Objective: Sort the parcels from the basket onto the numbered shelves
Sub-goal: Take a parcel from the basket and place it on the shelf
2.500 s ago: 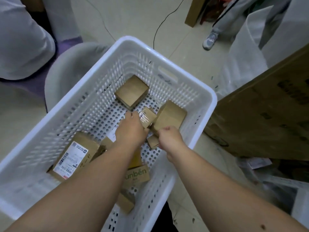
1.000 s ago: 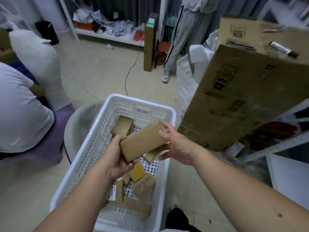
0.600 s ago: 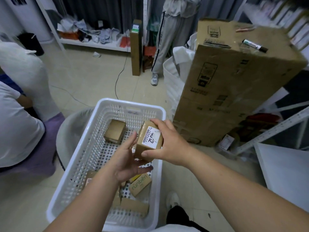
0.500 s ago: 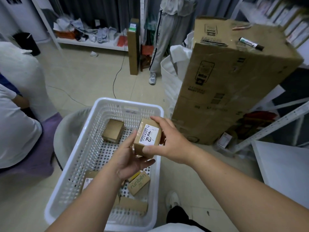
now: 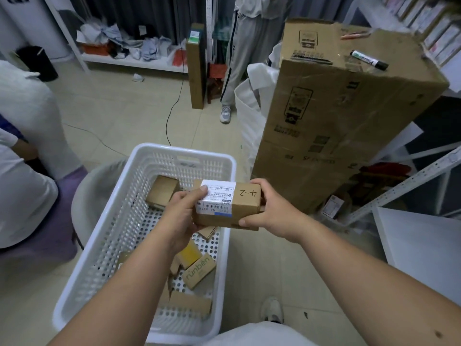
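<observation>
With the left hand (image 5: 180, 216) and right hand (image 5: 270, 211) each in a holding grip on an end of the parcel (image 5: 228, 204), keep the handwritten mark between them uncovered and level to read it before choosing a shelf.

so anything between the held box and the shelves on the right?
The box, marked 4-2, is held by both hands, left and right, above the basket. The big carton stands between it and the shelf frame; numbered shelves aren't clearly visible.
</observation>
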